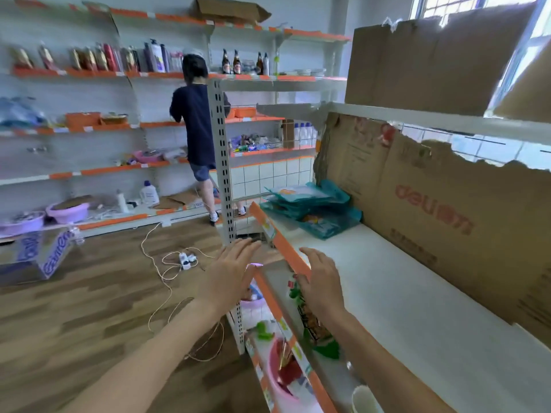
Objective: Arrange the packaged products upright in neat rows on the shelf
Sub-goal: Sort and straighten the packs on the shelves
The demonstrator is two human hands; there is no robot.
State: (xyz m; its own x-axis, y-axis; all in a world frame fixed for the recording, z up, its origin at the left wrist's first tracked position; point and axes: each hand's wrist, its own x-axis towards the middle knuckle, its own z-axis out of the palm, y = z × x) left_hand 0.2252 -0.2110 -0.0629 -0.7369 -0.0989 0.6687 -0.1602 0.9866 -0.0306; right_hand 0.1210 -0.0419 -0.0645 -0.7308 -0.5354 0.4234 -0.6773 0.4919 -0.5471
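Several teal packaged products (pixel 313 208) lie flat in a loose pile at the far end of a white shelf (pixel 387 293) with an orange front strip. My left hand (pixel 231 272) hovers open in front of the shelf edge, fingers spread, holding nothing. My right hand (pixel 323 280) is open too, stretched over the orange strip just above the shelf, well short of the pile. On the shelf below lies a green and orange snack pack (pixel 316 329), partly hidden by my right forearm.
Torn brown cardboard (pixel 432 222) lines the shelf's back. A slotted metal upright (pixel 222 162) stands at the shelf's far corner. A pink basin (pixel 280 380) sits on a lower shelf. A person (pixel 196 126) stands at the wall shelves; cables and a power strip (pixel 186 259) lie on the floor.
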